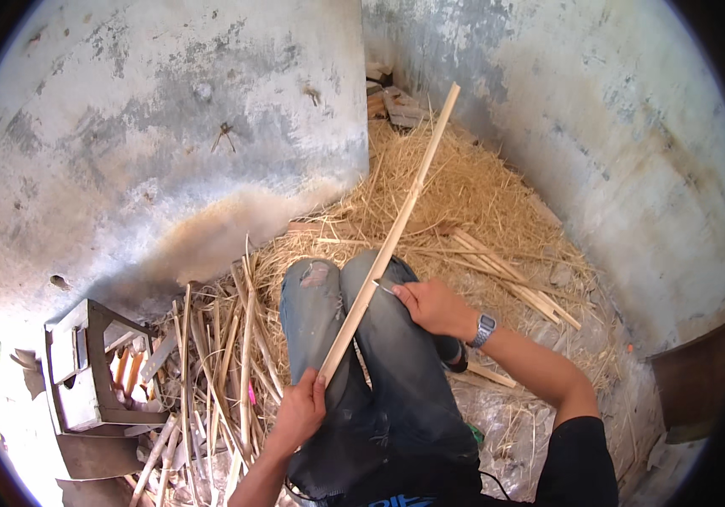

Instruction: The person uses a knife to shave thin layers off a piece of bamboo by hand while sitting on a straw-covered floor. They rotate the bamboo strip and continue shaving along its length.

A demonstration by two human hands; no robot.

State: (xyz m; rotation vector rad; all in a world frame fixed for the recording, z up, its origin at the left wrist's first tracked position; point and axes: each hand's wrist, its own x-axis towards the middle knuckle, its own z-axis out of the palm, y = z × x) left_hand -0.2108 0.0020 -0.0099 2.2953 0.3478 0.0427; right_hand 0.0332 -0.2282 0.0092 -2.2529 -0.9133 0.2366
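While a box-like wooden frame (81,412) stands at far left, long sticks (246,397) lie tangled just to its right. Next, the left hand (301,412) is closed around the near end of a pale, flat wooden strip (399,221). From this hand the strip's long axis runs forward and to the right, over the knees of faded jeans (313,313), with straw (476,182) heaped behind its far half. The right hand (436,308), curled around what looks like a small knife (385,287), sits right of the strip, nearer its middle; the blade appears to touch the strip's edge. Past the watch (485,330), loose strips (514,277) lie on the straw
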